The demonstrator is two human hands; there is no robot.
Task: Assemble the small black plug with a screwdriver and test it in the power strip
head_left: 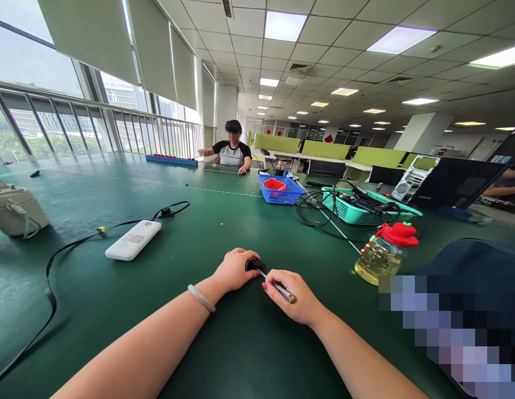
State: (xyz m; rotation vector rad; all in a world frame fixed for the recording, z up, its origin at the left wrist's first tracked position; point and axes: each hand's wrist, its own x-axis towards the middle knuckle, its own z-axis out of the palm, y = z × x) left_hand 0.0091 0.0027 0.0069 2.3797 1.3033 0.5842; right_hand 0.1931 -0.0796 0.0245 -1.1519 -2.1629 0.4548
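In the head view, a small black block-like part (256, 265) rests on the green table (224, 343), directly in front of me. The fingers of my left hand (236, 269) close around it from the left and steady it. My right hand (297, 296) grips a slim screwdriver (284, 291) with a dark handle and a gold-coloured end. Its metal shaft points up and left, and the tip meets or nearly meets the black part; the exact contact is too small to make out.
A white power bank (133, 240) and a black cable (53, 266) lie left. Ahead are a blue basket (282, 197) and a teal basket (344, 213) with tangled cords. A red-lidded glass bottle (377, 265) stands right. Across the table sits a person (233, 151).
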